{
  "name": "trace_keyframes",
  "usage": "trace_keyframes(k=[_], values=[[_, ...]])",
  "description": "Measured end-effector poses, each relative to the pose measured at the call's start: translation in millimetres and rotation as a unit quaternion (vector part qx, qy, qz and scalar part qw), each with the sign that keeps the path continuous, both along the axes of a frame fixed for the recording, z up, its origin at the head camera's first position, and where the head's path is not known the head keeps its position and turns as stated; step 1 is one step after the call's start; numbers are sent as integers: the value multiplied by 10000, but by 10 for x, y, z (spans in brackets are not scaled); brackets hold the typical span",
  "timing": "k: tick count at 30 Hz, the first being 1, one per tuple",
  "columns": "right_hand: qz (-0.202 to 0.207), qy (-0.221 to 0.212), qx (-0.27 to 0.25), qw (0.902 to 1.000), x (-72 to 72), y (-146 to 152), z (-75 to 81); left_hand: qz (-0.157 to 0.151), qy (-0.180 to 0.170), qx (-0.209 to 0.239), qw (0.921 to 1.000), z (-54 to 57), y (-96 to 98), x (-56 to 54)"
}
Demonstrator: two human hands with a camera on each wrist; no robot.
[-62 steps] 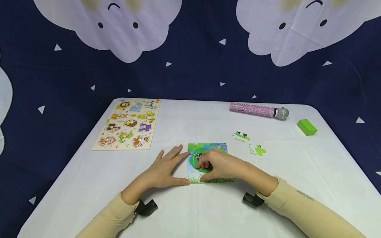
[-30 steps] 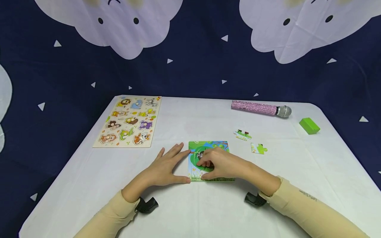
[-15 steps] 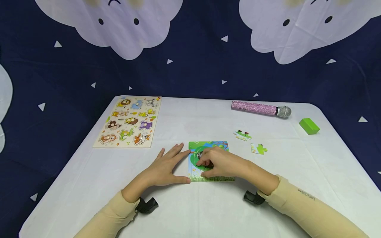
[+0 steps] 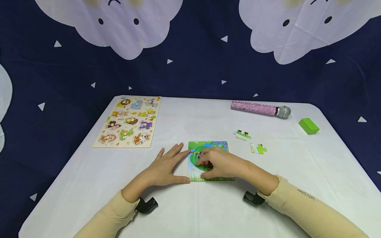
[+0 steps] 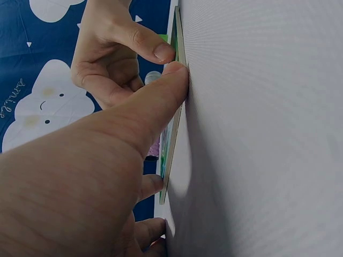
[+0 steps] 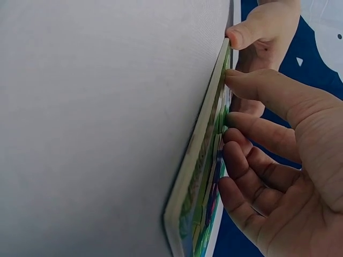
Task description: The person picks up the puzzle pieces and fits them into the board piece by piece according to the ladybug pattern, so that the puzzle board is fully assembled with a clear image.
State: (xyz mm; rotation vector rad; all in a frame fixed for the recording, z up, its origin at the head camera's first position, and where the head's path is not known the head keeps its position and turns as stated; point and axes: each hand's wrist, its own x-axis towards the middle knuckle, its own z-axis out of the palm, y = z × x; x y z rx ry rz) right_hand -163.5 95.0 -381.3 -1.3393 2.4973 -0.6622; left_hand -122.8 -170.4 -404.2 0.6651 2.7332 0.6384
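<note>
A small square jigsaw puzzle (image 4: pixel 208 144) with a green, blue and grassy picture lies flat on the white table. My left hand (image 4: pixel 163 168) is spread beside it, with the thumb at its lower left corner and a fingertip at the upper left edge. Over the puzzle, my right hand (image 4: pixel 221 163) bends its fingers, their tips resting on the picture. In the right wrist view the thumb (image 6: pixel 252 83) and index fingertip touch the puzzle's face (image 6: pixel 206 176) apart from each other. The right hand covers much of the puzzle's middle and right side.
Two loose jigsaw pieces (image 4: pixel 242 135) lie right of the puzzle, the nearer one (image 4: pixel 258 148) with a green tab. A wooden animal peg puzzle (image 4: pixel 138 132) is at the left back. A pink glitter microphone (image 4: pixel 259 108) and a green block (image 4: pixel 309 126) sit at the right back.
The view tipped slightly between the oldest frame and the one after. Both hands and the puzzle stay in nearly the same place; the right thumb shifts only a little.
</note>
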Motion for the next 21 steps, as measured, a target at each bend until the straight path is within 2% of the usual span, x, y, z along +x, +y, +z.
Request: trace_keyframes(k=[8,12,16,21], values=[[-49,-38,45,10000,7,16,-16,-1,-23,24,10000,-1,-1,5],[-4,-234,-158,9996,-22,65,4,-9,-5,34,10000,-8,0,5],[-112,-314,-417,9986,-103,158,67,-9,44,24,10000,-4,0,1],[-487,-140,-396,9979,-234,316,162,-5,47,44,10000,5,0,5]])
